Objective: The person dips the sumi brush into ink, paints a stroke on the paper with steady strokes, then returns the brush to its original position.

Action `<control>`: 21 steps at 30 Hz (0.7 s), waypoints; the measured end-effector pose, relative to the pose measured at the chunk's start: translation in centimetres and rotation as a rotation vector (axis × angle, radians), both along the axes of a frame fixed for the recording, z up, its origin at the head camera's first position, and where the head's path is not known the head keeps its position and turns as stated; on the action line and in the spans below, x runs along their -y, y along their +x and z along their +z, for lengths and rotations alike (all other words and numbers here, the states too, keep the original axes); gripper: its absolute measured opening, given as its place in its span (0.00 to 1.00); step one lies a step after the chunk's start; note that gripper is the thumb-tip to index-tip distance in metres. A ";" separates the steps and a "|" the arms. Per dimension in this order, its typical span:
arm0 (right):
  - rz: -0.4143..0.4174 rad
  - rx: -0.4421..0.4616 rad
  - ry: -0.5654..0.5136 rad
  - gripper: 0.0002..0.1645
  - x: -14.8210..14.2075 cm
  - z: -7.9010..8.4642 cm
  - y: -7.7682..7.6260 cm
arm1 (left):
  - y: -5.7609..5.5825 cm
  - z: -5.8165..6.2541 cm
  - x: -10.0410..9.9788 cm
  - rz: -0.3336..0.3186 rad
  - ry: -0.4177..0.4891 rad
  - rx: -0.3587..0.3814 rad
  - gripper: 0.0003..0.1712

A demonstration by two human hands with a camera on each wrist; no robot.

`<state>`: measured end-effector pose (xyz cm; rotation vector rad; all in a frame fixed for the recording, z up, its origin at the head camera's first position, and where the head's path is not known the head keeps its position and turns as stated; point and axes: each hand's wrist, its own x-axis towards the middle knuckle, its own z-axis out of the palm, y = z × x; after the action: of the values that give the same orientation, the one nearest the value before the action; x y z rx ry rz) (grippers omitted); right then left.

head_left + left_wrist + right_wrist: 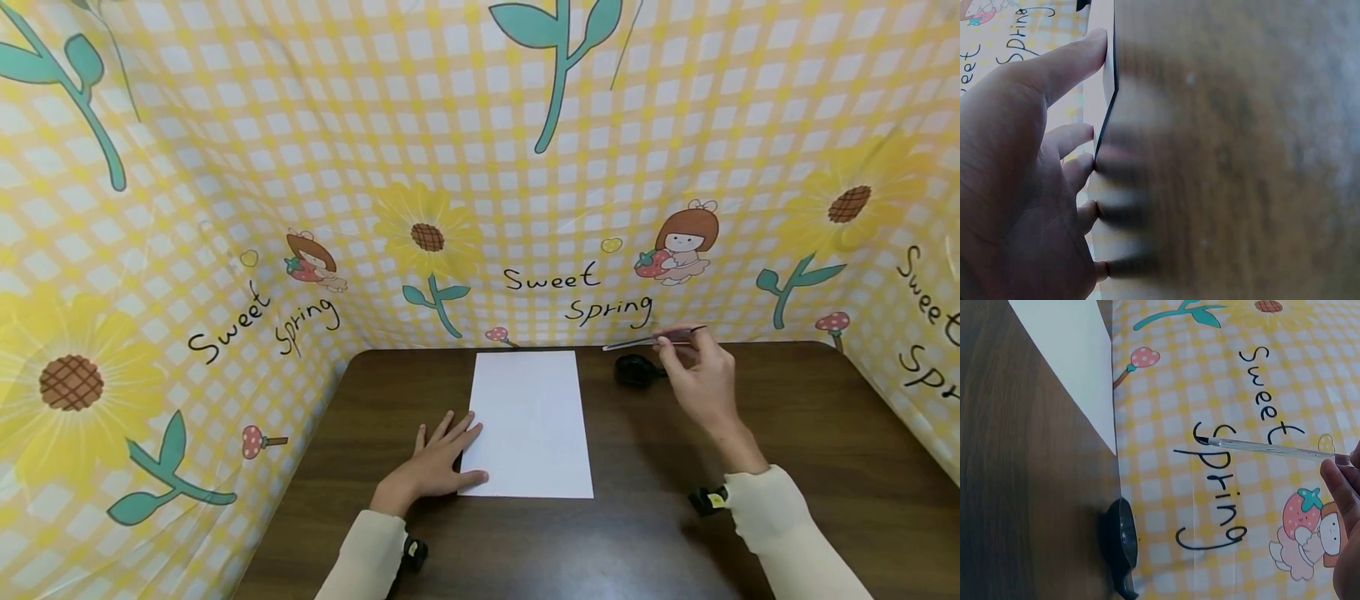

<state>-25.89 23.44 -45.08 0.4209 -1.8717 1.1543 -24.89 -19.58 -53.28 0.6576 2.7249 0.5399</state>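
Note:
A blank white sheet of paper [531, 425] lies on the dark wooden table. Spread fingers of my left hand [431, 467] rest at its left edge, with thumb and fingertips pressing on the sheet. In the left wrist view the same hand [1010, 169] is seen from the palm side. Held up near the table's far edge, my right hand [701, 375] pinches a thin brush [633, 341] between thumb and fingers. In the right wrist view this brush [1272, 448] has a clear handle and a dark pointed tip. Below it sits a small black dish [635, 372] with a short handle.
A yellow checked cloth [480, 167] printed with sunflowers and lettering hangs behind and beside the brown table [637, 550]. Black wrist devices, such as the one [707, 500] by the right cuff, sit under both wrists.

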 end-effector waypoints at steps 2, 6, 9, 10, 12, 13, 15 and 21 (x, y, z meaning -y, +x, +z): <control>0.009 0.002 0.001 0.12 0.4 0.0 -0.1 | 0.0 0.0 0.0 -0.003 0.000 0.001 0.52; 0.032 0.010 -0.001 0.11 1.0 0.1 -0.3 | 0.0 0.0 -0.1 -0.003 0.007 0.001 0.52; 0.053 0.015 -0.004 0.12 1.4 0.2 -0.5 | 0.0 0.0 0.0 -0.003 0.007 -0.003 0.52; 0.061 0.015 -0.005 0.12 1.5 0.2 -0.5 | 0.0 0.1 0.0 -0.004 0.009 -0.004 0.52; 0.068 0.011 -0.005 0.13 1.8 0.2 -0.5 | 0.0 0.1 0.0 -0.005 0.009 -0.004 0.52; 0.071 0.011 -0.006 0.13 2.0 0.2 -0.5 | 0.0 0.1 0.0 -0.005 0.008 -0.004 0.52; 0.076 0.010 -0.008 0.12 2.3 0.2 -0.5 | 0.0 0.1 0.0 -0.006 0.009 -0.003 0.52; 0.082 -0.005 -0.003 0.11 3.0 -0.1 -0.7 | 0.0 0.1 0.0 -0.007 0.004 0.000 0.52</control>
<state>-26.64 20.41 -45.18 0.5018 -1.8632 1.2092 -24.85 -19.55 -53.18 0.6672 2.7210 0.5446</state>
